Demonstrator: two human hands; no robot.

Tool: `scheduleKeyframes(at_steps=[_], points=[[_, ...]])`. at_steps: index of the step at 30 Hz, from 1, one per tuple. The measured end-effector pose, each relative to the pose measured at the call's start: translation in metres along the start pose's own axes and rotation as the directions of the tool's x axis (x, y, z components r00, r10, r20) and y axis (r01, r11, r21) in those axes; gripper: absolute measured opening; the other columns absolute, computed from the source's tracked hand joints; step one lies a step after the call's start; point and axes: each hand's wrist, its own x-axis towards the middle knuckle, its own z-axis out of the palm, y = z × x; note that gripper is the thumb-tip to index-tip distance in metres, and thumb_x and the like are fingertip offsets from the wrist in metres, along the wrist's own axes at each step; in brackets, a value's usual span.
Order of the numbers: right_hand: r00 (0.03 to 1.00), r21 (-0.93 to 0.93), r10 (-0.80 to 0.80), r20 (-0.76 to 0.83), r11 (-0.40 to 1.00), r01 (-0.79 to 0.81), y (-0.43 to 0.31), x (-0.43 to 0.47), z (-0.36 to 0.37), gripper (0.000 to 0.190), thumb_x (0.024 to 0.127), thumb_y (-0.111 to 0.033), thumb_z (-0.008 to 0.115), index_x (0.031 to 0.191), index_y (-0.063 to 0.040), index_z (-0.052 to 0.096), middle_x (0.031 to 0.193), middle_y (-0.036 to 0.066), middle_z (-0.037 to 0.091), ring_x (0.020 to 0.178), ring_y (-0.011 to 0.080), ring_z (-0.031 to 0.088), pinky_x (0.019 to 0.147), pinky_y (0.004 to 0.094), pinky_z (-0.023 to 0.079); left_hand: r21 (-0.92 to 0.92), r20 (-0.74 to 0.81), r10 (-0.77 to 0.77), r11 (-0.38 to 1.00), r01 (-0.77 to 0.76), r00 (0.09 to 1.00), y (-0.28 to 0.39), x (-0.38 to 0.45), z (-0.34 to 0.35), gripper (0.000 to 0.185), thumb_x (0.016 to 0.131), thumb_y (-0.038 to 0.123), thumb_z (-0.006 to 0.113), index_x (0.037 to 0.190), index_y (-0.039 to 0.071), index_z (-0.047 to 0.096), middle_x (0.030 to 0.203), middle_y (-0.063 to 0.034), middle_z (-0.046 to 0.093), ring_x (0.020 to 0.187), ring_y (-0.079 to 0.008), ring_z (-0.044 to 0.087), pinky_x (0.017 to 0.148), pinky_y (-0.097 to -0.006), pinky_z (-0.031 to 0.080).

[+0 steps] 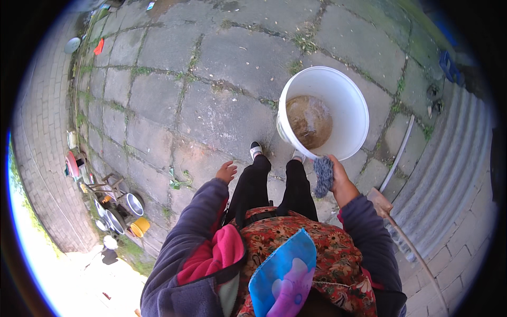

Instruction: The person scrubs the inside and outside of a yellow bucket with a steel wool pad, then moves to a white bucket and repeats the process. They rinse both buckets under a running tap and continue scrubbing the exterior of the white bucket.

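A large white plastic bucket (346, 115) hangs tilted in front of me at the right, with brownish water (309, 121) in its bottom. My right hand (338, 178) is at the bucket's near rim, closed on that rim together with a grey fuzzy cloth (323, 176); the cloth hides part of the fingers. Apart from the bucket, to the left, my left hand (227, 172) hangs in the air with fingers spread, holding nothing. My shoes show below on the paving, one partly behind the bucket.
Concrete slabs (237, 55) with weeds in the joints surround me. Metal basins (135, 204), a yellow bucket (140, 226) and a wooden stool (107, 186) stand at the left. To the right lie a shovel (380, 202), a pale pole (398, 152) and corrugated sheeting (439, 166).
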Motion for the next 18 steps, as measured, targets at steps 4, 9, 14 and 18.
scheduleKeyframes(at_steps=[4,9,14,18], points=[[0.999,-0.371,0.038,-0.008,0.928,-0.038,-0.022,-0.054,0.065,0.037,0.090,-0.030,0.054,0.104,0.003,0.064,0.084,0.011,0.069,0.069,0.0213,0.065,0.066,0.0331,0.054,-0.283,-0.137,-0.114,0.957,0.072,0.984,0.064,0.038,0.054,0.042,0.097,0.048,0.042,0.121,0.017,0.057,0.119,0.0021,0.062,0.098,-0.0165,0.056,0.078,-0.0399,0.046],[0.994,-0.697,-0.020,0.108,0.711,0.090,-0.048,-0.085,0.184,0.039,0.086,-0.023,0.059,0.115,0.003,0.062,0.100,0.010,0.069,0.085,0.0198,0.067,0.077,0.0311,0.053,-0.682,-0.088,-0.150,0.729,0.050,0.985,0.152,0.043,0.060,0.053,0.099,0.051,0.035,0.126,0.009,0.051,0.125,-0.0064,0.057,0.107,-0.0246,0.055,0.090,-0.0454,0.045],[0.989,-0.770,0.060,0.135,0.634,0.067,-0.073,-0.074,0.311,0.039,0.086,-0.022,0.059,0.114,0.005,0.061,0.098,0.012,0.069,0.081,0.0192,0.068,0.074,0.0293,0.054,-0.890,-0.009,-0.041,0.456,0.010,0.999,0.178,0.043,-0.049,0.057,0.099,0.053,0.033,0.127,0.005,0.048,0.127,-0.0100,0.055,0.110,-0.0285,0.054,0.095,-0.0476,0.044],[0.993,-0.807,0.105,0.061,0.590,-0.013,-0.059,-0.042,0.404,0.034,0.086,-0.022,0.059,0.108,0.003,0.064,0.092,0.010,0.070,0.079,0.0178,0.067,0.072,0.0281,0.054,-0.898,-0.166,0.037,0.407,-0.166,0.986,0.173,0.048,-0.142,0.062,0.099,0.055,0.030,0.129,0.002,0.046,0.119,-0.0157,0.055,0.112,-0.0366,0.053,0.101,-0.0485,0.041]])
